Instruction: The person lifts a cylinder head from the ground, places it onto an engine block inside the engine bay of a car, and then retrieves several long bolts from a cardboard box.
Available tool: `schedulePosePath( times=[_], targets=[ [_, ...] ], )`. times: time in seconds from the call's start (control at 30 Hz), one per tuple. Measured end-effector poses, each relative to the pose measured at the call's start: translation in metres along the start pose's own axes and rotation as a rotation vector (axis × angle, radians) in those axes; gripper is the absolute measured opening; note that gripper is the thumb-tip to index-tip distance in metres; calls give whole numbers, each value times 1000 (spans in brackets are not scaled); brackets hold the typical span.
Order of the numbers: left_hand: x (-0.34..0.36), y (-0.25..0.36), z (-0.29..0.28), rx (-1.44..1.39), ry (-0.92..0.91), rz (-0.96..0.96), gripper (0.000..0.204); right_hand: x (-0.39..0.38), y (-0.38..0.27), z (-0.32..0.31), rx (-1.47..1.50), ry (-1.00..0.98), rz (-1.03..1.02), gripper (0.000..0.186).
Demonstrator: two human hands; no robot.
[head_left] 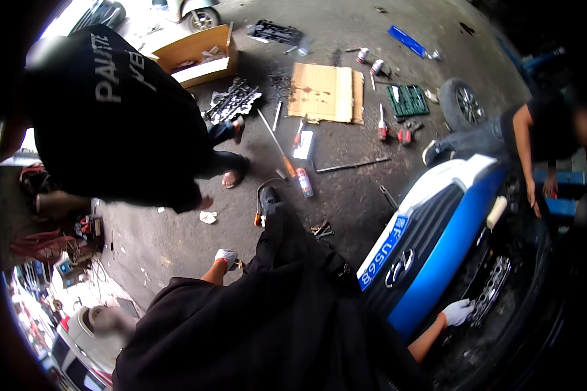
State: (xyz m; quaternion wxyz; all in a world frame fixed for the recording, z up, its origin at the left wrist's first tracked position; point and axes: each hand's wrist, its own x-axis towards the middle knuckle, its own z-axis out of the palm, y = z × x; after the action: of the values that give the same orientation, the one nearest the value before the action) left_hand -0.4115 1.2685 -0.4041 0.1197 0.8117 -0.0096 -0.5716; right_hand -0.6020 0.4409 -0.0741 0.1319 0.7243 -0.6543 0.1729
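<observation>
Engine [492,290] laid bare inside car [463,228]: uncovering looks done, refitting looks left. Right hand [458,313] reaches in, at engine's near end, grip unclear. Left hand [227,256] outside, left of car, can't tell if holding.

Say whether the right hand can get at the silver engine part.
Probably yes: the gloved right hand is right beside the silver engine part, with nothing visible blocking the way, though whether they touch is unclear.
</observation>
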Motion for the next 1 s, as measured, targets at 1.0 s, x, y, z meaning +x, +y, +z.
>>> schedulePosePath(
  times=[1.0],
  targets=[
    [-11,-361,-522,-712,460,-133,21,-718,-776,200,-417,-1563,-1052,26]
  ],
)
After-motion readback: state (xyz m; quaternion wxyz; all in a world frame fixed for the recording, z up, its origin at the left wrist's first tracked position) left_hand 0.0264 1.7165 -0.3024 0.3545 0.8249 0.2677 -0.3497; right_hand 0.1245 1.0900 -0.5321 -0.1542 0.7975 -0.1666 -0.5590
